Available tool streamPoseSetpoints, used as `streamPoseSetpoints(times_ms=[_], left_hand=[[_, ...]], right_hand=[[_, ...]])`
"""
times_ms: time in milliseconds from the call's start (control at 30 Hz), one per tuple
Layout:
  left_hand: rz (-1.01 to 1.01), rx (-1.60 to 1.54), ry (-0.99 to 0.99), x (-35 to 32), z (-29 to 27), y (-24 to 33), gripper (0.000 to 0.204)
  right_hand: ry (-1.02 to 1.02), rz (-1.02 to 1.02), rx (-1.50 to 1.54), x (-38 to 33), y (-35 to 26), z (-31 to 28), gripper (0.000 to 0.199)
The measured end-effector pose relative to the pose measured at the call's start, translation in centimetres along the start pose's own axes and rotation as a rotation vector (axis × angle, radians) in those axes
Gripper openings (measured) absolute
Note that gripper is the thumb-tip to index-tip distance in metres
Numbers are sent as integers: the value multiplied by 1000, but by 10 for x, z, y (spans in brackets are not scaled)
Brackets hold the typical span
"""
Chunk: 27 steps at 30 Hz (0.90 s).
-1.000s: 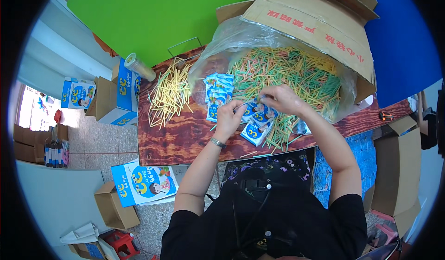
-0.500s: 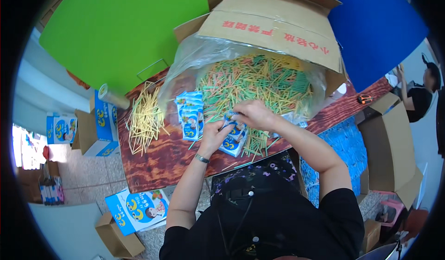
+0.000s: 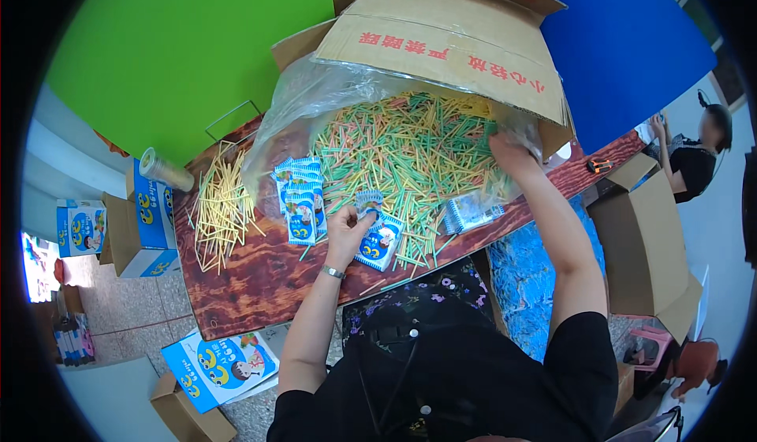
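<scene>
My left hand pinches a small blue-and-white packet at the near edge of a heap of thin sticks. Just under it, another packet with a printed cartoon figure lies on the table. The heap of yellow, green and pink sticks spills from a clear plastic bag inside a tipped cardboard carton. Over at the heap's right side, my right hand reaches in among the sticks; its fingertips are hidden there. Left of my left hand lie several overlapping blue packets.
A separate pile of pale yellow sticks and a clear cylindrical tub are at the left. Flat packets lie right of the heap. An open carton and blue wrappers sit below the table's right edge. Other people are at far right.
My right hand has left the packet and moved right into the heap's right side. My left hand keeps hold of the packet. The whole view has shifted slightly.
</scene>
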<state>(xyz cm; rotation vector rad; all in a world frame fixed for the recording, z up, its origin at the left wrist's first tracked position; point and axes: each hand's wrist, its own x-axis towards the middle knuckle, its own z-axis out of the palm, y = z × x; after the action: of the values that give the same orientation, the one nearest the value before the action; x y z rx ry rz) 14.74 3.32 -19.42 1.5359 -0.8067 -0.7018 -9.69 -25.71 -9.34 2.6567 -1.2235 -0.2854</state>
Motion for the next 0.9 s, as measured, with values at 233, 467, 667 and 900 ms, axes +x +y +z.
streamPoseSetpoints(times_ms=[233, 467, 667, 900], left_hand=[[41, 3, 1, -3, -5, 2, 28], [149, 135, 49, -2, -4, 24, 25], [121, 109, 71, -4, -2, 41, 35], [7, -107, 108, -8, 6, 27, 25]], right_hand=[[-1, 251, 107, 20, -5, 18, 57], [414, 221, 76, 9, -1, 25, 45], [186, 48, 353, 15, -3, -19, 41], [-573, -348, 1280, -11, -64, -82, 22]])
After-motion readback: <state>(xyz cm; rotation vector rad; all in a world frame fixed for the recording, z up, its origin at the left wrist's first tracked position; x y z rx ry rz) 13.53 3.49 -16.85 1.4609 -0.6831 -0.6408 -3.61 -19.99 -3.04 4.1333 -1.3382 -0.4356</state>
